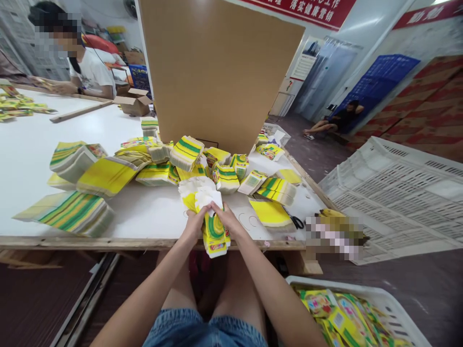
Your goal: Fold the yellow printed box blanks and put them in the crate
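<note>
Yellow-and-green striped packets point(213, 231), white table point(29, 154), brown cardboard sheet point(217, 67), white crate point(398, 193)

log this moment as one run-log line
left hand: holds yellow packet stack | right hand: holds same stack | where: front edge of white table | near: scissors, white crate of packets

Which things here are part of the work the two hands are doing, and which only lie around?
In the work:
- left hand and right hand, both holding the yellow-green packet bundle
- packet stacks of the same kind on the table

Only lying about:
- scissors
- cardboard sheet
- small cardboard box
- tilted white crate
</note>
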`<state>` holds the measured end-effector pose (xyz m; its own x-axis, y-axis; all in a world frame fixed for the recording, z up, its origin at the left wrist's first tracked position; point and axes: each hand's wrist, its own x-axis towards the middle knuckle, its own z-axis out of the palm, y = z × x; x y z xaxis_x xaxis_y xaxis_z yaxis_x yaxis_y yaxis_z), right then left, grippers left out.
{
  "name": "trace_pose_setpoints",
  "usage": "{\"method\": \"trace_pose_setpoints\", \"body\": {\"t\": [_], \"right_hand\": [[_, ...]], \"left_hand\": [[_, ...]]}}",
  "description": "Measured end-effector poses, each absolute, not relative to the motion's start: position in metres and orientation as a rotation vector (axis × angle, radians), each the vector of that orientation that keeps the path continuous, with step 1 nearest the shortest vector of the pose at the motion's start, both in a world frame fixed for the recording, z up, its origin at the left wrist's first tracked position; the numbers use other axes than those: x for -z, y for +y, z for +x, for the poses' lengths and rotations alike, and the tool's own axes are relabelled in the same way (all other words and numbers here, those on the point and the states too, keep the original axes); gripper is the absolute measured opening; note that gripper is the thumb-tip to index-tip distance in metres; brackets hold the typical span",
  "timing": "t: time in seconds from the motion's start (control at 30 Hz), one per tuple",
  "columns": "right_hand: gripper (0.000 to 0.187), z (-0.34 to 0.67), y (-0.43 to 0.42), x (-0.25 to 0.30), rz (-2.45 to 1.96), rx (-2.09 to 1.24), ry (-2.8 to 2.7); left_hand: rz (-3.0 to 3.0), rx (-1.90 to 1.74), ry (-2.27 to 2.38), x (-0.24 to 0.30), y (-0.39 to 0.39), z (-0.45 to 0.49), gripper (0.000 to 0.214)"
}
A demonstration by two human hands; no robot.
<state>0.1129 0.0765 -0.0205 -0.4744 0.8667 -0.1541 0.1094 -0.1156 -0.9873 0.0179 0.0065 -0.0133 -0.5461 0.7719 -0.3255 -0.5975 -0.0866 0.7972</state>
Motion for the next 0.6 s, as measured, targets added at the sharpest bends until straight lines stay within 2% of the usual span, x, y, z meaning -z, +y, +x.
{"method": "trace_pose_setpoints", "body": {"t": [0.13,0.47,0.6], "right_hand": [[0.049,0.099,0.078,0.019,-1.038,-1.659,-1.501],[0.056,0.113,0.049,0.003,-0.760,-1.554,-1.464],[0.075,0.121,0.050,0.002,-0.731,-1.520,-1.408]], "left_hand": [[0.271,-1.890,1.310,0.013,0.015,0.010,0.064],[0.596,-2.021,1.347,-0.007,-0.015,0.025,0.064],[0.797,-2.024,1.275,-0.013,-0.016,0.029,0.069]]}}
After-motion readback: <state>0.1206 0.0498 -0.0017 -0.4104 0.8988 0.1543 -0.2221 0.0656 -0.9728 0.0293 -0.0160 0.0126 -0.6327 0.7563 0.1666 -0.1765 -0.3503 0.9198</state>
